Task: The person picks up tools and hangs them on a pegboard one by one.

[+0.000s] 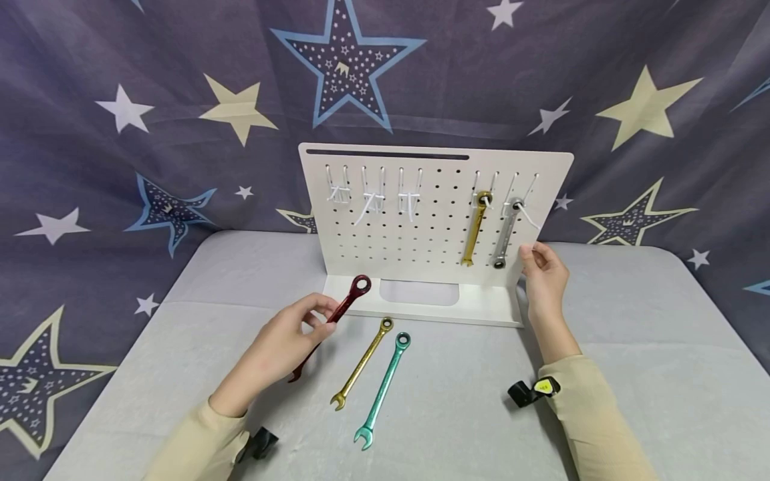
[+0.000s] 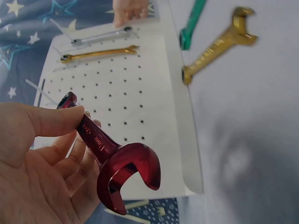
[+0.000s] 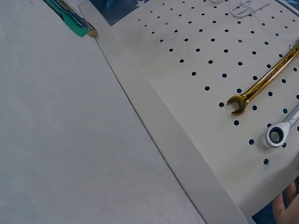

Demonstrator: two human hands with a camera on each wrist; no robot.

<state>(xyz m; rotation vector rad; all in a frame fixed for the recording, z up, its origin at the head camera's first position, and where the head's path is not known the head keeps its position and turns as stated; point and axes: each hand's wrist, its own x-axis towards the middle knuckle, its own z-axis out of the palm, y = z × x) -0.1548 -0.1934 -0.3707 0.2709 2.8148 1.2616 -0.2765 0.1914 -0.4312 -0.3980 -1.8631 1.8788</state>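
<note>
My left hand (image 1: 279, 344) pinches a dark red ratcheting wrench (image 1: 343, 308) between thumb and fingers, raised above the table just before the pegboard's base. Its ring end points up and away; in the left wrist view its open jaw faces the camera. My right hand (image 1: 549, 284) grips the right edge of a white pegboard (image 1: 517, 164), thumb in front, some fingers hidden behind. On the board's hooks hang a gold wrench (image 1: 475, 230) and a silver wrench (image 1: 506, 235). A second gold wrench (image 1: 363, 364) and a teal wrench (image 1: 383, 389) lie on the table.
Three white hooks (image 1: 373, 199) on the board's left half carry nothing. The board stands upright on a white base (image 1: 487, 310) with a cutout. A grey cloth (image 1: 650, 374) covers the table, and a star-patterned curtain (image 1: 457, 87) hangs behind.
</note>
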